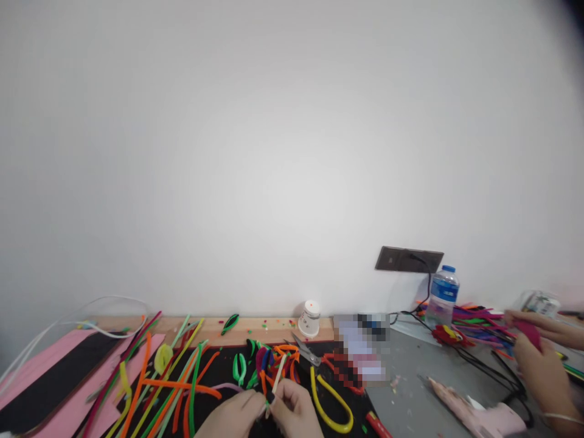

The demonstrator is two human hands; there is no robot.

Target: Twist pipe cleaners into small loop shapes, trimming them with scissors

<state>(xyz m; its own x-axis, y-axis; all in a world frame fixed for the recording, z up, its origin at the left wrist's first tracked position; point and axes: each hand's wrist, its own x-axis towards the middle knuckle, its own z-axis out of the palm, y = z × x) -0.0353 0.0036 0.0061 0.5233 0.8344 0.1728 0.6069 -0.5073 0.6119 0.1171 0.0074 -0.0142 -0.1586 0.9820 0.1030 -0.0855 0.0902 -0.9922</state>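
Observation:
At the bottom middle, my left hand (235,417) and my right hand (294,410) meet, fingers closed in a pinch. A thin pale stick (279,372) rises from between the fingers of my right hand. Something small and greenish shows where the fingertips meet, too small to name, and my left fingers close at this spot. Just beyond lie bent orange pipe cleaners (286,351) and green looped pieces (239,369) on a black mat (219,359). Scissors with metal blades (308,354) and a yellow handle loop (335,409) lie right of my right hand.
Long coloured pipe cleaners (171,389) spread at the left, near a black panel (59,380) on pink sheets. A white paper cup (311,319) stands by the wall. To the right are a water bottle (442,298), a pink glue gun (479,413) and another person's hands (538,347).

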